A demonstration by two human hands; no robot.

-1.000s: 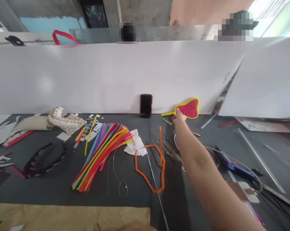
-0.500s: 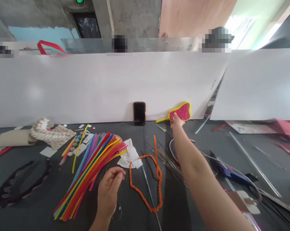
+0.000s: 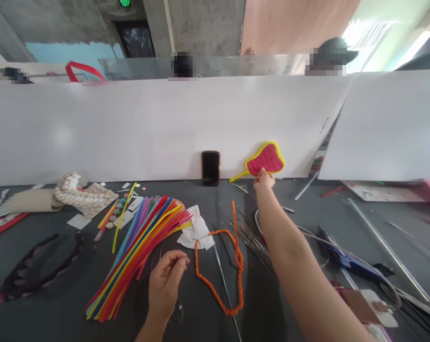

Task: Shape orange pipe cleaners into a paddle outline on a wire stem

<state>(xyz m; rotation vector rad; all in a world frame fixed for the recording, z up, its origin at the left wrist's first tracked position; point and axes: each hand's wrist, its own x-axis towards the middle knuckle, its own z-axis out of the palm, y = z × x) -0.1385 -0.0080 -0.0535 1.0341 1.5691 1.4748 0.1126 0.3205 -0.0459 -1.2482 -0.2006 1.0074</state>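
My right hand (image 3: pixel 263 180) reaches far across the dark table and pinches the lower edge of a pink pear-shaped piece with a yellow border and stem (image 3: pixel 263 161), which leans against the white board (image 3: pixel 157 123). My left hand (image 3: pixel 167 280) hovers low near the front, fingers curled with thumb and fingertips together; a thin wire loop (image 3: pixel 172 285) lies under it, and I cannot make out whether it holds it. An orange pipe-cleaner loop (image 3: pixel 222 266) lies between my arms.
A fan of coloured pipe cleaners (image 3: pixel 136 251) spreads at left beside a white cloth (image 3: pixel 196 230). A black phone (image 3: pixel 211 167) stands against the board. Thin metal wires (image 3: pixel 250 232), a blue glue gun (image 3: pixel 346 259), a shell-covered piece (image 3: pixel 82 192) and a black headband (image 3: pixel 33 266) lie around.
My left hand came into view at the front. My right hand lifted the pink piece slightly and tilted it more upright against the board.
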